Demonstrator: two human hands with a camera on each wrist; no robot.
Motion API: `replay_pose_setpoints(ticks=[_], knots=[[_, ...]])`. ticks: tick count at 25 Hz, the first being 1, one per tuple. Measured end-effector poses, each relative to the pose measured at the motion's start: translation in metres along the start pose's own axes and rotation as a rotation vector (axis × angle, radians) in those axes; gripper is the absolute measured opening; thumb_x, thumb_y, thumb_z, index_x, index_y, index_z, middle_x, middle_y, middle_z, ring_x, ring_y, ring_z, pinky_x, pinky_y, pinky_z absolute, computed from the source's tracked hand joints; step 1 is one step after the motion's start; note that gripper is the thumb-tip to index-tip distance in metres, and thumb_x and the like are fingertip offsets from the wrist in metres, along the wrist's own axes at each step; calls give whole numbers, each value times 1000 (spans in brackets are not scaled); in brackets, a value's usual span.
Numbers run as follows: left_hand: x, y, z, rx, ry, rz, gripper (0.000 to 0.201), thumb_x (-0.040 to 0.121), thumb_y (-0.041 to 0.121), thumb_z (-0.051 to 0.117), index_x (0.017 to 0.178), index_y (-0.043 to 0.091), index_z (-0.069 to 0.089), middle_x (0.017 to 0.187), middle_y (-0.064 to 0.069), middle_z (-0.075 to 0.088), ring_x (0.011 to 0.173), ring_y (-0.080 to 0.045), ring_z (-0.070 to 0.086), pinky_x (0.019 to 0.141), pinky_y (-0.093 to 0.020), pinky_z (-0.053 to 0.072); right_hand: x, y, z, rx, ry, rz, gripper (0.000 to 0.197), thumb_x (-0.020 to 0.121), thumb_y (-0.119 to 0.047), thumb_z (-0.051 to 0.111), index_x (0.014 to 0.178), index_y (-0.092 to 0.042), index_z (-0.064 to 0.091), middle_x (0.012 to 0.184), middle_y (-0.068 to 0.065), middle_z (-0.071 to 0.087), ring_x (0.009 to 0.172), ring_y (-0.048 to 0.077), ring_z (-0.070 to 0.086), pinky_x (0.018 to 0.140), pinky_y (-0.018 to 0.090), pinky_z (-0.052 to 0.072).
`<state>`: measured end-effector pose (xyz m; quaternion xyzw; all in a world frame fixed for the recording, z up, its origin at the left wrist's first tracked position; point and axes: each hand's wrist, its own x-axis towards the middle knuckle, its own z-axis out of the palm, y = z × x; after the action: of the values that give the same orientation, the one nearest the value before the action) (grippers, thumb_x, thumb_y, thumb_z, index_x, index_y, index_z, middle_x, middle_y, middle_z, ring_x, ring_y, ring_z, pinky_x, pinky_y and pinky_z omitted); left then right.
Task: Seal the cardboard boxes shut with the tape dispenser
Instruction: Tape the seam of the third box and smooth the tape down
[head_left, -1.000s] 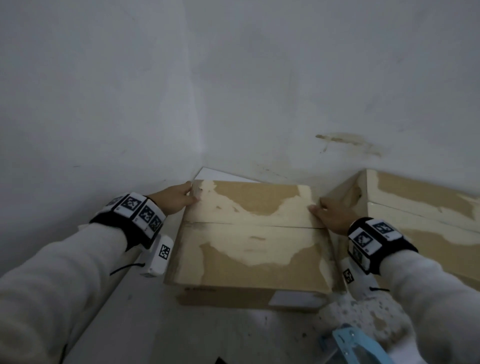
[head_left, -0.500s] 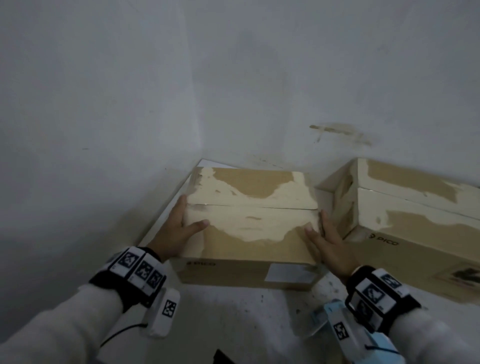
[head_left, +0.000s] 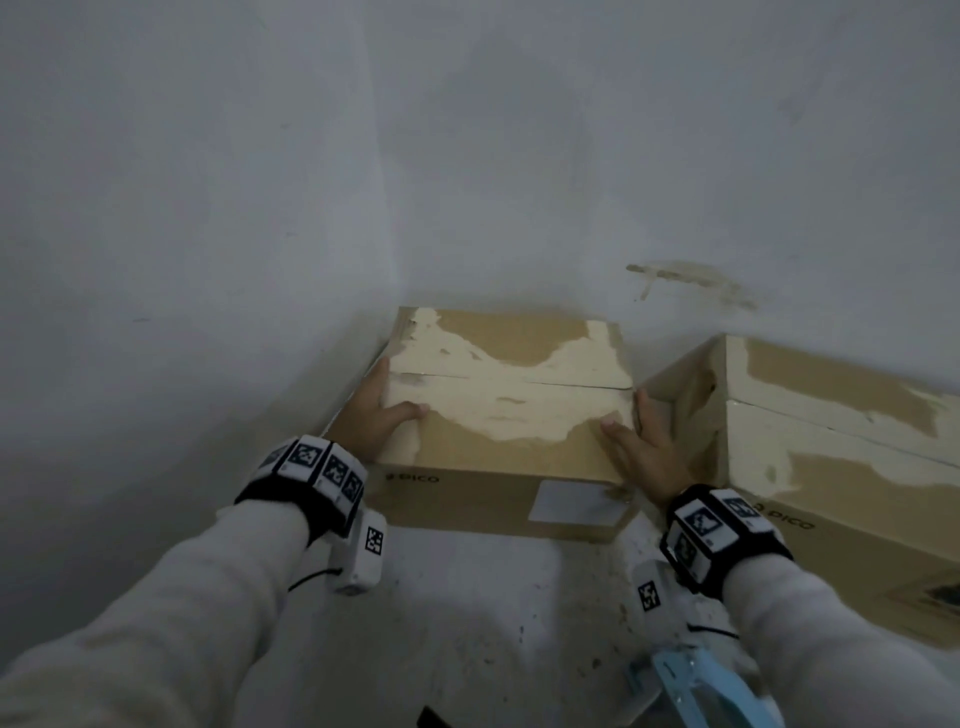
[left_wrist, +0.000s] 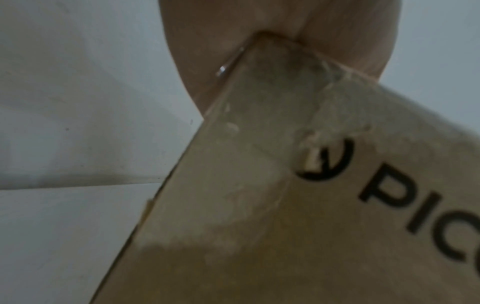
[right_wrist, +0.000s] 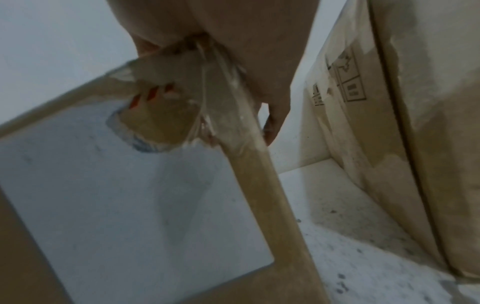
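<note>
We've got one brown rectangular cardboard box (head_left: 511, 431), closed, top face up and level. The flap seam runs left to right across the top, with big cream patches over the top and along the seam. Front face has black "PICO" print at the left and a white label (head_left: 576, 506) at the right, torn at its upper corner. The box sits in the corner of the white walls (head_left: 208, 208), with its left side and back near them.

You are working in dim, flat, bluish light without glare. In the head view the grey-white plaster wall (head_left: 208, 208) darkens toward 9 o'clock, and your pale left sleeve (head_left: 156, 623) stretches and smears at 7 o'clock. A soft shadow edges the paint-smeared brown cardboard box (head_left: 498, 457) on its 6 o'clock side. Both wrist views are soft; the black printed lettering (left_wrist: 415, 205) at 3 o'clock seems motion-blurred.
</note>
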<state>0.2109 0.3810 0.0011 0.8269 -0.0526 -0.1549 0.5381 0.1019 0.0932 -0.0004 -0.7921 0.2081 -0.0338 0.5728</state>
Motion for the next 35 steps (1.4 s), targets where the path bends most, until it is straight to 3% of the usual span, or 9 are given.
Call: replay_pose_setpoints(ticks=[4,8,12,16,19,22,27,31,35], knots=[[-12,-21,-14,-401,-80,-23,95,77,8,71,151,19,12,151,3,30,126,-18,44,97,-28,43,-9,7,-9,-15,58,-12,88,80,-11,71,149,-17,16,152,1,21,132,19,30,109,39,33],[-48,-54,-15,-448,-24,79,118,33,50,90,137,22,42,130,7,56,112,-8,58,82,-23,54,-35,19,-4,89,231,-5,59,74,-26,76,123,-18,45,123,1,51,116,23,48,89,35,46],[-61,-85,-4,-613,93,27,84,60,36,85,132,9,52,126,-10,62,117,-25,59,97,-41,49,-57,44,-2,284,206,28,58,80,-22,71,133,-17,47,126,1,54,115,21,51,92,39,46],[-67,-84,6,-744,203,-34,45,85,13,60,129,5,53,114,-12,65,96,-16,66,83,-23,56,-61,56,-4,461,227,110,49,88,-15,61,135,-11,49,127,8,58,119,26,53,93,40,44],[-74,-85,11,-842,261,-53,33,95,12,48,125,0,54,109,-9,64,99,-22,61,82,-24,55,-61,59,-4,495,227,118,49,90,-18,59,137,-11,47,132,9,56,120,26,52,94,41,44],[-77,-83,14,-858,354,-65,11,95,14,50,98,11,60,99,-7,64,93,-23,61,75,-23,57,-62,61,-4,532,255,126,32,92,-17,55,124,-14,50,127,9,54,115,26,52,94,44,46],[-80,-73,18,-842,455,-126,17,92,21,56,78,15,50,90,-8,64,91,-24,61,79,-31,54,-65,57,-3,557,284,89,16,93,-9,52,85,-20,44,92,2,56,88,18,56,73,35,52],[-81,-69,19,-806,432,-147,16,94,25,55,83,13,56,99,-12,65,96,-24,62,79,-32,54,-64,58,-3,549,301,81,27,94,-7,50,74,-19,37,78,1,48,75,13,53,63,31,58],[-81,-62,22,-707,527,-190,20,92,25,57,75,16,60,83,-4,65,91,-23,63,72,-28,53,-65,59,1,560,372,94,24,92,-9,55,73,-17,43,78,3,53,77,16,55,54,24,59]])
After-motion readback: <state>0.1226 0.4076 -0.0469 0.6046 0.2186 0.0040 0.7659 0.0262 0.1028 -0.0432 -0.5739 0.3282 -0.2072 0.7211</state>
